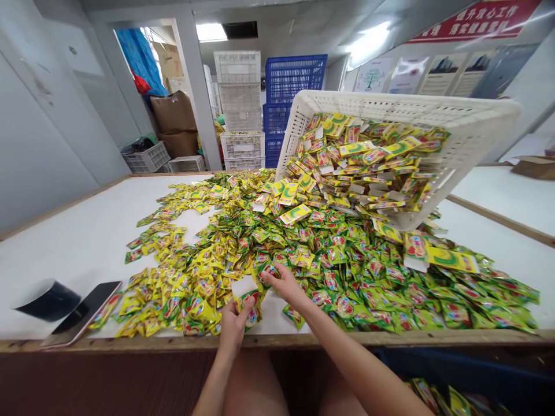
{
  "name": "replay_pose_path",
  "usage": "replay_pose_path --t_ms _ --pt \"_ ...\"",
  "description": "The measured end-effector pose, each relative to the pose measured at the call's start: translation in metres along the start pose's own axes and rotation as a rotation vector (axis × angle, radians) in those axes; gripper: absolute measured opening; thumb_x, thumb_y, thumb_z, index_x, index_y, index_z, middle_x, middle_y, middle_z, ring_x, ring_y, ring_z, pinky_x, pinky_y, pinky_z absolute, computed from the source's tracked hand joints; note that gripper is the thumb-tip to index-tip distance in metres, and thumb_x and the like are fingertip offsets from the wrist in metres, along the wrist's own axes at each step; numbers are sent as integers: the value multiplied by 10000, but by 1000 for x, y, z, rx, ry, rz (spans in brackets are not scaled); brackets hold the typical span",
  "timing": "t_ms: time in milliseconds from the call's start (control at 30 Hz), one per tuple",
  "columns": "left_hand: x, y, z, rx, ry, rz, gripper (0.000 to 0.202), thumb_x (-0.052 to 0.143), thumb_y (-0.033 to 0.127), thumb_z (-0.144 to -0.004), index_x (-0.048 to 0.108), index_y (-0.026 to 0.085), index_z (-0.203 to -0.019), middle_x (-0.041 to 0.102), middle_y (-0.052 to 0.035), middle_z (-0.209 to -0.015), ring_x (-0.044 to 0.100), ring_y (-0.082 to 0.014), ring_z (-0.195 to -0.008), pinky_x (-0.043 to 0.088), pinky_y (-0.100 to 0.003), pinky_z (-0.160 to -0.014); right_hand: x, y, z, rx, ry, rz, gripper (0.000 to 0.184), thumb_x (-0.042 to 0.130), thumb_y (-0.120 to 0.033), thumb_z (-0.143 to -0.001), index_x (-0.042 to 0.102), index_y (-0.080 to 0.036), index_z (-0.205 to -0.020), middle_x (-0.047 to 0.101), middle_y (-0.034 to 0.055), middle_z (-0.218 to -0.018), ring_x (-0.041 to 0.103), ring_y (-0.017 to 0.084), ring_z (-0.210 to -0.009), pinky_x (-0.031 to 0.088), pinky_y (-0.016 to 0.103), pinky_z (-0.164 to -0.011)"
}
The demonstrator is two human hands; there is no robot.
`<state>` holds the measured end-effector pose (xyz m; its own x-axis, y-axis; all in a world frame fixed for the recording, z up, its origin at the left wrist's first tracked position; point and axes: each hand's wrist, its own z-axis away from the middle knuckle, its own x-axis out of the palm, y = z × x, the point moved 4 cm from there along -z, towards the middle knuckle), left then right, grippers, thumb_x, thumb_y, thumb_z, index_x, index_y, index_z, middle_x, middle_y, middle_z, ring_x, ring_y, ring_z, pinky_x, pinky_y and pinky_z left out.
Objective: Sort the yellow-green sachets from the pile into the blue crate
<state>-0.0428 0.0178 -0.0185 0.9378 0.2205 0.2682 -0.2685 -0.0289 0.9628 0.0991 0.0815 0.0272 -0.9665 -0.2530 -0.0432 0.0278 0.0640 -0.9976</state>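
Note:
A big heap of small yellow-green packets (pixel 329 254) covers the white table (pixel 73 242). My left hand (pixel 234 326) is closed around a stack of these packets (pixel 246 294) near the front edge. Just to its right, my right hand (pixel 284 283) reaches into the heap and its fingers pinch a packet (pixel 269 270). A white plastic basket (pixel 472 124) lies tipped on the pile at the back right, with more packets spilling out of it.
A phone (pixel 82 320) and a dark tape roll (pixel 50 300) lie at the table's front left. White and blue crates (pixel 295 78) are stacked by the doorway behind. A blue bin (pixel 455 375) holding packets sits below the table edge at right. A second table (pixel 511 193) stands at right.

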Motion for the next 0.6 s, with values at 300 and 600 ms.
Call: replay_pose_path --t_ms 300,600 --pt "3 1 0 33 -68 -82 491 688 405 -651 585 110 -1029 695 -113 -950 624 -253 -943 470 -351 -834 1 8 -1 -5 -53 500 402 539 -311 -764 488 -162 -1134 621 62 -918 577 193 -817 451 318 -736" --pt "8 -2 -3 -46 -101 -45 499 681 438 -639 568 116 -1002 703 -122 -893 662 -257 -820 506 -373 -734 -33 -37 -4 -77 165 357 324 530 -301 -761 528 -161 -1053 609 52 -907 567 180 -828 436 290 -737"
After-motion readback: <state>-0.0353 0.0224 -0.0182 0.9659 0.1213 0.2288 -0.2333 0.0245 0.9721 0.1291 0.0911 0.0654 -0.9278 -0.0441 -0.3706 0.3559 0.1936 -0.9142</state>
